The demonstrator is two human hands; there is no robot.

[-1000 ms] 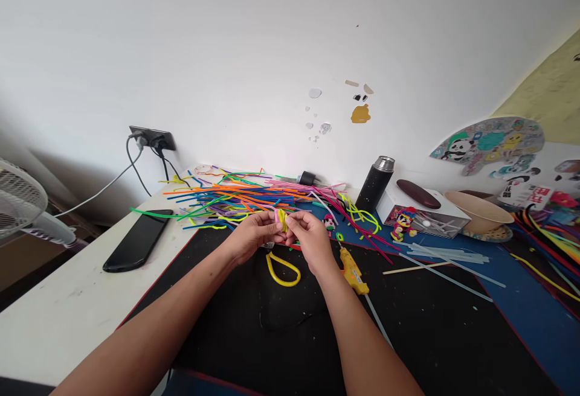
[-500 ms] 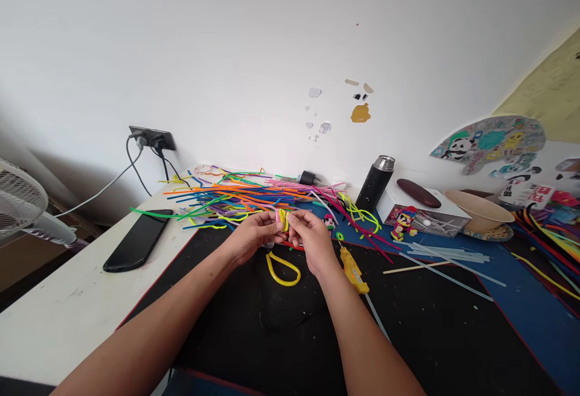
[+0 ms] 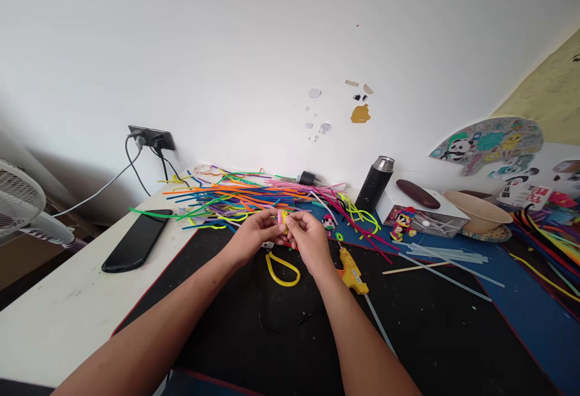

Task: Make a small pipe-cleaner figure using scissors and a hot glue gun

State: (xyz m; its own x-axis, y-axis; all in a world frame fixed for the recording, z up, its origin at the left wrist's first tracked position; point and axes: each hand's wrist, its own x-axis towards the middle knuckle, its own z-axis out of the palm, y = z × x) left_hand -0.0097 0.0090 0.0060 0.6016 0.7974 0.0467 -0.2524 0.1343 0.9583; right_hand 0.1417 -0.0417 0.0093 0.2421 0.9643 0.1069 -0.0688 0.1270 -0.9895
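Between my two hands is a small pink and yellow piece of coiled pipe cleaner (image 3: pixel 283 216), partly covered by fingertips. My left hand (image 3: pixel 257 234) pinches it from the left with thumb and fingers. From the other side my right hand (image 3: pixel 309 236) grips it, thumb close to the left thumb. Just below the hands, a yellow loop (image 3: pixel 284 284) lies on the black mat (image 3: pixel 244 335). By my right wrist rests a yellow glue gun (image 3: pixel 352 272) with a glue stick trailing from its back.
Many coloured pipe cleaners (image 3: pixel 235 194) are heaped behind my hands. A black thermos (image 3: pixel 375 183), a tissue box (image 3: pixel 426 218), a small figurine (image 3: pixel 402 224) and clear glue sticks (image 3: pixel 448 253) stand or lie on the right. On the left are a black phone (image 3: pixel 137 242) and a fan (image 3: pixel 20 197).
My hands have drawn slightly closer together around the pink and yellow piece, which now shows narrower between the fingers. The things on the table have stayed in place.
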